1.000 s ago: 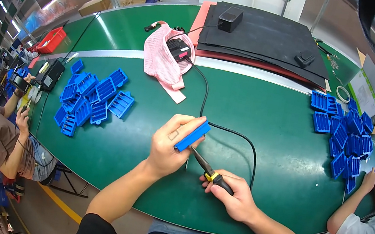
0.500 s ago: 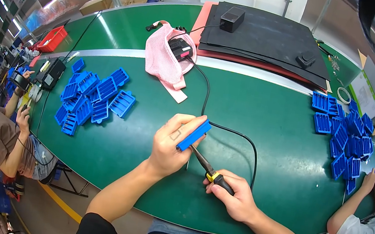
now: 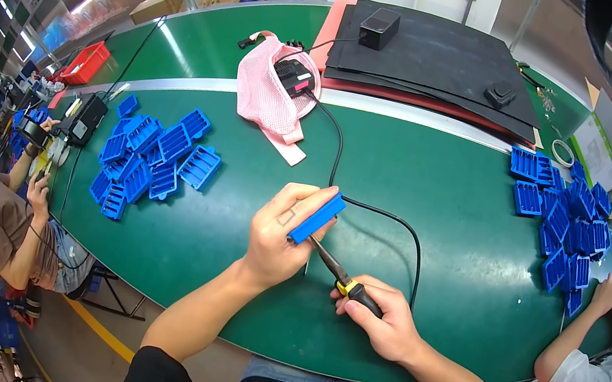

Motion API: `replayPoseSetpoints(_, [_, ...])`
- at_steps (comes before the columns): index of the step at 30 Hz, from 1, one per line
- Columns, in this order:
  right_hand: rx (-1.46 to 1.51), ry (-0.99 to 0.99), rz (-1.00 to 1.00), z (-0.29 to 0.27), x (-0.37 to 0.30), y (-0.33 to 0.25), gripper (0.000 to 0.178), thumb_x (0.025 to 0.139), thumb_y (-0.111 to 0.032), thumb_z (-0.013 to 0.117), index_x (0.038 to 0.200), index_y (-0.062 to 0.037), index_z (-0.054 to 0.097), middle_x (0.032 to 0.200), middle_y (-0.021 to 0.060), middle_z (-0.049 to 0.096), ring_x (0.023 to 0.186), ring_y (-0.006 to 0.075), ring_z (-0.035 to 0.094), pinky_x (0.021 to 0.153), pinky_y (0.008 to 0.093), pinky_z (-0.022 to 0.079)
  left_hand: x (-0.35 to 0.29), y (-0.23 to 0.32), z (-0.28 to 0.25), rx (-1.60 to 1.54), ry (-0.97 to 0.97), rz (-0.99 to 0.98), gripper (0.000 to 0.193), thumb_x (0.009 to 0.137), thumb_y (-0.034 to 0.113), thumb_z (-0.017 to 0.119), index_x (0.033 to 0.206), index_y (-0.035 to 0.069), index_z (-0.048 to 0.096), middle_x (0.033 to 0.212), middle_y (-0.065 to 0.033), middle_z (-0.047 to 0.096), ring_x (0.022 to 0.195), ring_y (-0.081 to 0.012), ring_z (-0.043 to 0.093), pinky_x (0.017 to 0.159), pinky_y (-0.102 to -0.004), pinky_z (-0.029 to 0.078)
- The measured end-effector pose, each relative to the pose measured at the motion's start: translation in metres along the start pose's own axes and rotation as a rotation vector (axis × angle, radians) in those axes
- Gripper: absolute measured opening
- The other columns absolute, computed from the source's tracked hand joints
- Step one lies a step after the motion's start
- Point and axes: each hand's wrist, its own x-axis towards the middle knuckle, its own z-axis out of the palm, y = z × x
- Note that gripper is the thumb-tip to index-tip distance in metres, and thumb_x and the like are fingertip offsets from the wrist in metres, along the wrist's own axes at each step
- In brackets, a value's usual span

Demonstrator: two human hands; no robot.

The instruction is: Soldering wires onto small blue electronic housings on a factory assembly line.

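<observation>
My left hand (image 3: 276,233) grips a blue slotted plastic tray (image 3: 317,220) by its sides, tilted up on edge above the green table. In my right hand (image 3: 387,328) are needle-nose pliers (image 3: 330,260) with black and yellow handles. Their jaw tips reach the lower end of the tray; what they touch there is hidden behind it and my fingers. A thin pale strip hangs just below the tray, too small to name.
Heaps of similar blue trays lie at left (image 3: 138,161) and right (image 3: 577,224). A black cable (image 3: 416,250) loops past my hands from a pink mesh bag (image 3: 269,96). Black sheets (image 3: 432,66) are stacked at the back. People work on both sides.
</observation>
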Motion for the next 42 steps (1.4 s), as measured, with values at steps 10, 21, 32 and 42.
replayPoseSetpoints(10, [-0.032,0.001,-0.034,0.004,0.0,-0.004,0.016,0.096,-0.012,0.062,0.088,0.0019,0.064,0.089,0.0095,0.057,0.078,0.0201,0.056,0.07,0.0328,0.045,0.001,0.0,-0.001,0.003,0.003,0.003,0.044,0.075,-0.005,0.081,0.117,0.001,0.072,0.101,-0.0135,0.069,0.083,-0.0239,0.069,0.071,-0.0317,0.055])
replayPoseSetpoints(21, [-0.041,-0.003,-0.08,0.012,-0.001,-0.003,0.014,0.095,-0.009,0.062,0.088,0.0021,0.062,0.085,0.01,0.054,0.074,0.0218,0.054,0.068,0.0342,0.044,0.004,0.004,-0.007,-0.089,-0.009,-0.06,0.043,0.074,-0.005,0.08,0.116,0.002,0.073,0.1,-0.0134,0.071,0.083,-0.0231,0.069,0.073,-0.0312,0.055])
replayPoseSetpoints(32, [-0.914,-0.143,-0.368,-0.013,0.007,-0.003,0.023,0.08,-0.023,0.079,0.09,-0.0052,0.068,0.106,0.0098,0.063,0.099,0.0263,0.058,0.082,0.0371,0.046,0.018,-0.013,-0.022,-0.07,-0.023,0.014,0.032,0.071,-0.007,0.078,0.102,0.001,0.073,0.097,-0.0136,0.072,0.087,-0.0263,0.07,0.078,-0.034,0.055])
replayPoseSetpoints(42, [-0.782,0.115,-0.412,-0.007,0.003,-0.012,0.043,0.071,-0.028,0.089,0.093,-0.0046,0.06,0.11,0.0131,0.06,0.1,0.0315,0.06,0.079,0.0405,0.05,0.011,0.003,-0.015,-0.124,-0.161,-0.031,0.034,0.075,-0.002,0.077,0.108,0.002,0.07,0.099,-0.014,0.07,0.085,-0.0257,0.07,0.074,-0.0328,0.056])
